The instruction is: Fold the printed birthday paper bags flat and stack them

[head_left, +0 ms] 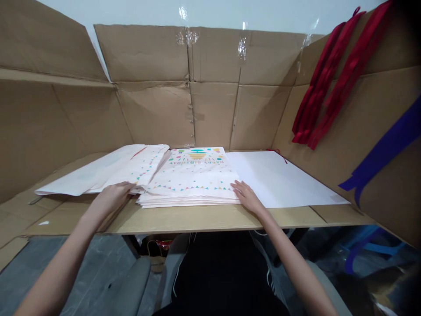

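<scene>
- A stack of flat paper bags [192,180] printed with small coloured triangles and upside-down birthday lettering lies in the middle of the table [204,218], its near edge close to the table's front edge.
- The right hand [246,196] rests palm down on the near right corner of that stack, fingers stretched out flat and slightly spread; it grips nothing.
- The left hand [112,195] lies at the near left side, on the edge of a second pile of the same printed bags [140,169] that leans off to the left; its fingers are loosely curled at the pile's edge, and whether they pinch a sheet cannot be told.
- Further left, plain white sheets [88,175] fan out from under that second pile.
- To the right of the middle stack, touching its side, lies a large blank white sheet [283,180].
- Cardboard walls [213,87] fence the table on three sides.
- On the right wall hang red ribbons [329,83] and, lower, a blue ribbon [384,149].
</scene>
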A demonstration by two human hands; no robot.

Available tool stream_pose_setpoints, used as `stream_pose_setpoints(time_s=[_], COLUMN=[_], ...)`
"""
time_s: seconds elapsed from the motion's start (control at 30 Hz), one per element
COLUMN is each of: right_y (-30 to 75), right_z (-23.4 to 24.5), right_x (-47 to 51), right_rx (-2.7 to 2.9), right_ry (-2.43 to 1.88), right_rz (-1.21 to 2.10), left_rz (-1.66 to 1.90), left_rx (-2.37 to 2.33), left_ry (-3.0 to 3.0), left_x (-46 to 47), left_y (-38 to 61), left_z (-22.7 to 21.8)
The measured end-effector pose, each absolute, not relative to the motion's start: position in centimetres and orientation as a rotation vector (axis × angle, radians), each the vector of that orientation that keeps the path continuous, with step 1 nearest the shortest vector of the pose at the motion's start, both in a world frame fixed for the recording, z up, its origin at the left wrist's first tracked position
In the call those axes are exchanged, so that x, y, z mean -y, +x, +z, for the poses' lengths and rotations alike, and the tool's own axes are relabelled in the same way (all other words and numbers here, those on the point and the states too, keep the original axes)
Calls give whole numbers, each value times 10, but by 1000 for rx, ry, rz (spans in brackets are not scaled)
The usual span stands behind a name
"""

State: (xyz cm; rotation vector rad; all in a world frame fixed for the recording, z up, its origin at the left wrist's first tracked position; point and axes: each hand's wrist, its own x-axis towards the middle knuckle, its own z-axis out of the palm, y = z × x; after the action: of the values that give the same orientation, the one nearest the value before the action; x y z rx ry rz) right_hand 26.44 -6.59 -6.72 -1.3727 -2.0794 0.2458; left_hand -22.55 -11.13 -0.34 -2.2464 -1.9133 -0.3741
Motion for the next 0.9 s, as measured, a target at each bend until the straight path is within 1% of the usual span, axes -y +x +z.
stream_pose_setpoints(time_s=[0.1,0.3,0.37,0.43,0.47,0.53,0.6,0.67,0.73,0.8,0.9], right_y=[264,254,240,215,200,162,123,89,66,56,63], right_z=[-68,-66,-57,-43,-35,-20,-5,7,18,26,30], right_x=[64,63,61,58,54,45,33,21,10,3,-3], right_rx=[2094,2014,1986,1991,1999,2013,1923,1717,1441,1198,1019], right_ry=[-1343,-1384,-1335,-1228,-1156,-993,-897,-909,-850,-813,-802], right_rz=[227,116,89,153,237,529,953,1387,1714,1878,1891], left_rz=[-620,-1369,-1625,-1818,-1866,-1877,-1848,-1865,-1934,-2031,-2137], left_rx=[2020,2217,2182,2030,1942,1844,1839,1767,1615,1466,1311], left_ry=[-1964,-1622,-1582,-1676,-1751,-1852,-1842,-1853,-1849,-1897,-2092], left_x=[109,95,86,76,70,60,54,50,48,47,45], left_y=[-225,-229,-229,-225,-220,-206,-185,-162,-139,-120,-97], left_z=[3,12,15,19,21,24,27,28,28,24,16])
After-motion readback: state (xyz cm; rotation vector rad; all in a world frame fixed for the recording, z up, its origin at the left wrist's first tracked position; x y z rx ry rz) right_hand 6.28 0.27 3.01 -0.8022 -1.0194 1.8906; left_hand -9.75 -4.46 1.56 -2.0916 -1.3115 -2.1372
